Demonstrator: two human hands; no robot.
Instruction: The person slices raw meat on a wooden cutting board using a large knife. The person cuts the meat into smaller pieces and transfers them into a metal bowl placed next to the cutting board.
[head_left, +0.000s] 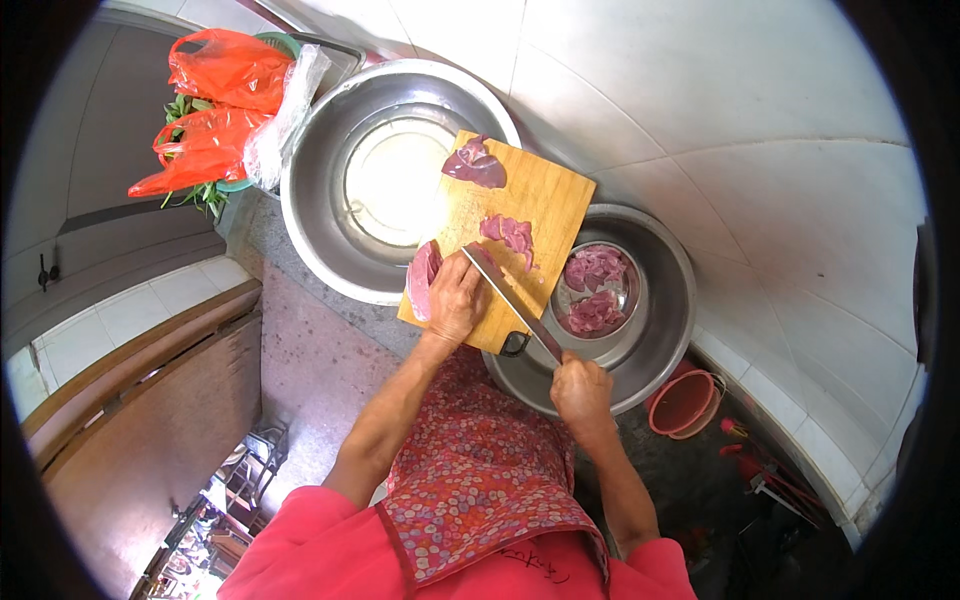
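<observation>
A wooden cutting board (553,200) spans the gap between two metal basins. On it my left hand (458,300) presses down with curled fingers on a piece of raw red meat, mostly hidden beneath them. My right hand (582,390) grips the handle of a long knife (517,303), its blade slanting across the board beside my left fingertips. Cut meat slices (508,234) lie just beyond the blade. A darker meat piece (475,164) rests near the board's far edge, and another meat piece (423,278) lies at its left edge, beside my left hand.
Left of the board, the larger basin (303,225) appears to hold water. A metal bowl (636,290) with sliced meat sits inside the right basin (683,310). Red plastic bags (230,72) with greens stand far left. Red buckets (682,402) are at lower right, below the tiled wall (720,110).
</observation>
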